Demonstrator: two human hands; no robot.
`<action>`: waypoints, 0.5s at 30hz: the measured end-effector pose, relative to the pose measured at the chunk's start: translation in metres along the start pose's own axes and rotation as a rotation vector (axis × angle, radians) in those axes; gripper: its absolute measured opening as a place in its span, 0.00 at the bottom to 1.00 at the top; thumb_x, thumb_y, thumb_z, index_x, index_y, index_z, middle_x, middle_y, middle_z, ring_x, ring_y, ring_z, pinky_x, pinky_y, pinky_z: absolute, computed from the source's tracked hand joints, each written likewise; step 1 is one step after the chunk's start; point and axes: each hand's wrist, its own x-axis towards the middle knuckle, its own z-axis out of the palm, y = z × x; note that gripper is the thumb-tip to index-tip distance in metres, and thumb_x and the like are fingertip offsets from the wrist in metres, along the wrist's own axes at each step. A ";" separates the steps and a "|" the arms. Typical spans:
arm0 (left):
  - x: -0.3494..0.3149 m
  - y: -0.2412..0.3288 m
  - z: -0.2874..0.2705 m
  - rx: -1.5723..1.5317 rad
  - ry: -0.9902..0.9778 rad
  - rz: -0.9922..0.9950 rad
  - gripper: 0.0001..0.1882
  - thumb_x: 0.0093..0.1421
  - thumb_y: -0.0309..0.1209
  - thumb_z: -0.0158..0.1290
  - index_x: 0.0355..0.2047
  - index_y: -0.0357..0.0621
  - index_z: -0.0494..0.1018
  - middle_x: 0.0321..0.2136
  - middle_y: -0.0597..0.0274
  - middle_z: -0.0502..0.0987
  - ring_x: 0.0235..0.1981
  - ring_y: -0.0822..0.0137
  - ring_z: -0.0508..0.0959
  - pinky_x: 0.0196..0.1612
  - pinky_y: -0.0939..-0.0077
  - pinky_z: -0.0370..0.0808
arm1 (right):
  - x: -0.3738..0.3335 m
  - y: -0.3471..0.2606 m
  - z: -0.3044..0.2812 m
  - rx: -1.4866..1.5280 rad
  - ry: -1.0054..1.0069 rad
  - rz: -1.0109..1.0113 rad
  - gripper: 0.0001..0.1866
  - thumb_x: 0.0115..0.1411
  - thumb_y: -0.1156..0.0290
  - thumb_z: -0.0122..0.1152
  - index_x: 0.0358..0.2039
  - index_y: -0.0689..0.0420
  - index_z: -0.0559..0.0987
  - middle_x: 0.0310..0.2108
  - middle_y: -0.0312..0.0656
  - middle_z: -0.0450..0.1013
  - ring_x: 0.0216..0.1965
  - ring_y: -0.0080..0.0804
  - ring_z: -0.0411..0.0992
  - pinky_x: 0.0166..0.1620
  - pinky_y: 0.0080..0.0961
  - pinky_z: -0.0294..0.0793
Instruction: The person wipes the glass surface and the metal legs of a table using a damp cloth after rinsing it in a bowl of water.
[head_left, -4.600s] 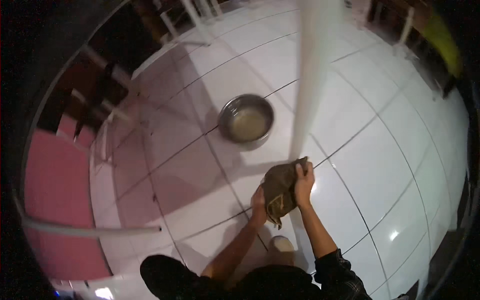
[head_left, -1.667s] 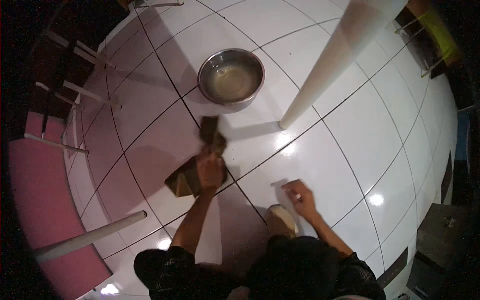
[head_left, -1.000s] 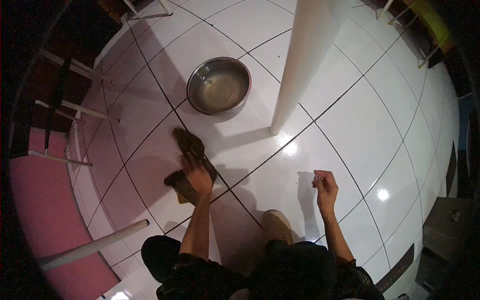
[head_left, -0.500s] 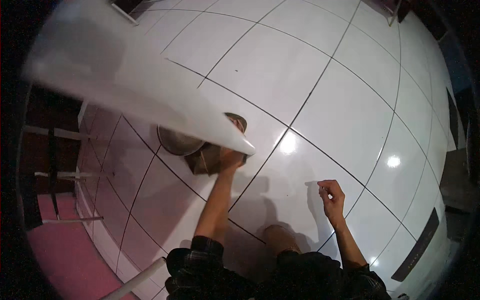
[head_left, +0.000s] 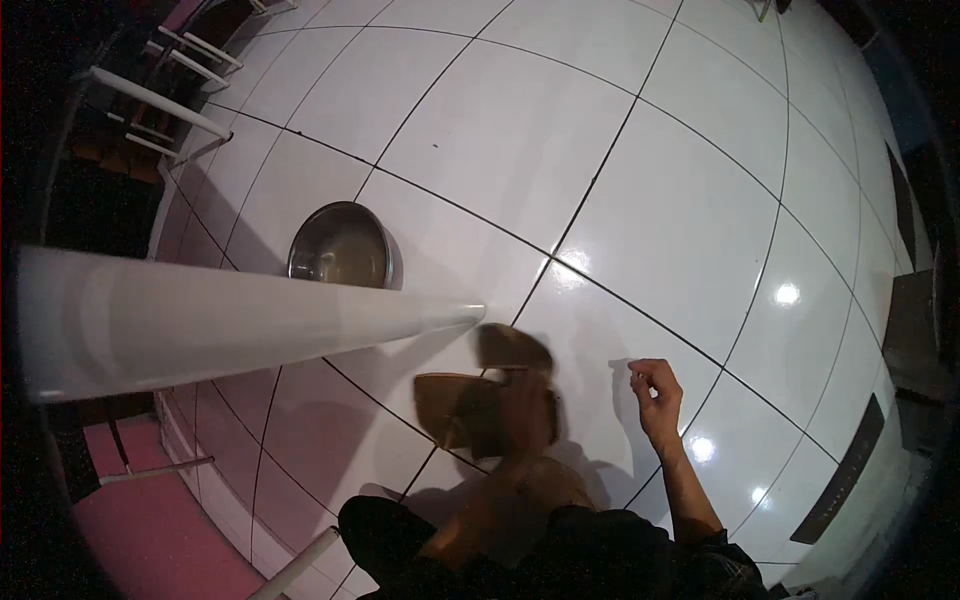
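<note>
"Where's the bunched brown cloth?"

"Lower centre of the frame, beneath the bare left hand, spreading leftward from it; that blurred grip's closure I can't tell."

"Bare right hand?"

"Farther off, right of centre: half-curled, apparently empty."

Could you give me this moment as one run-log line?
left hand: on brown cloth, blurred | right hand: curled, apart from cloth | metal basin: on tiled floor, partly hidden by white post

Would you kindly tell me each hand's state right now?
Left hand: on the brown cloth, too blurred to tell its grip.
Right hand: loosely curled, partly open, nothing visible in it.
</note>
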 end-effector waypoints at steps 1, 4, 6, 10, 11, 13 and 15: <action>0.008 0.024 0.004 -0.022 0.016 0.133 0.23 0.62 0.30 0.43 0.57 0.39 0.62 0.59 0.50 0.61 0.60 0.51 0.61 0.61 0.53 0.56 | 0.001 0.004 -0.003 -0.032 0.006 -0.010 0.09 0.56 0.83 0.55 0.36 0.59 0.77 0.37 0.43 0.72 0.37 0.30 0.72 0.37 0.22 0.73; 0.068 0.070 -0.001 -0.115 -0.046 0.358 0.22 0.62 0.28 0.42 0.57 0.40 0.63 0.61 0.50 0.59 0.62 0.50 0.58 0.62 0.51 0.54 | 0.004 0.014 -0.018 -0.018 0.063 -0.043 0.08 0.56 0.83 0.55 0.36 0.59 0.77 0.37 0.43 0.73 0.35 0.28 0.72 0.36 0.21 0.72; 0.127 0.060 -0.005 0.011 0.028 0.413 0.26 0.61 0.29 0.43 0.61 0.41 0.58 0.61 0.48 0.57 0.63 0.48 0.56 0.62 0.51 0.53 | 0.008 0.012 -0.020 0.038 0.148 0.030 0.08 0.56 0.84 0.54 0.35 0.60 0.77 0.36 0.42 0.73 0.34 0.27 0.71 0.36 0.21 0.72; 0.254 0.051 -0.020 0.041 0.275 0.079 0.27 0.61 0.28 0.43 0.61 0.42 0.55 0.60 0.44 0.56 0.63 0.46 0.53 0.62 0.46 0.51 | 0.004 0.038 -0.055 0.007 0.298 0.069 0.07 0.56 0.84 0.54 0.35 0.62 0.77 0.34 0.40 0.71 0.32 0.22 0.69 0.34 0.18 0.72; 0.277 0.042 -0.025 0.043 0.366 -0.024 0.27 0.61 0.27 0.43 0.61 0.40 0.55 0.61 0.42 0.55 0.64 0.45 0.51 0.62 0.44 0.49 | 0.003 0.038 -0.062 0.039 0.309 0.084 0.07 0.56 0.83 0.54 0.34 0.62 0.77 0.34 0.40 0.71 0.31 0.22 0.69 0.33 0.18 0.72; 0.303 -0.005 -0.039 0.079 0.626 -0.283 0.27 0.62 0.32 0.43 0.61 0.39 0.54 0.63 0.41 0.50 0.65 0.45 0.47 0.63 0.45 0.46 | -0.002 0.048 -0.063 0.093 0.309 0.083 0.06 0.57 0.81 0.53 0.35 0.63 0.76 0.35 0.40 0.70 0.29 0.21 0.67 0.30 0.18 0.70; 0.308 -0.017 -0.040 0.155 0.598 -0.317 0.27 0.63 0.34 0.42 0.61 0.39 0.55 0.64 0.42 0.49 0.65 0.45 0.47 0.63 0.46 0.46 | -0.005 0.053 -0.066 0.104 0.331 0.108 0.06 0.57 0.81 0.53 0.35 0.63 0.76 0.34 0.40 0.69 0.28 0.21 0.67 0.30 0.18 0.69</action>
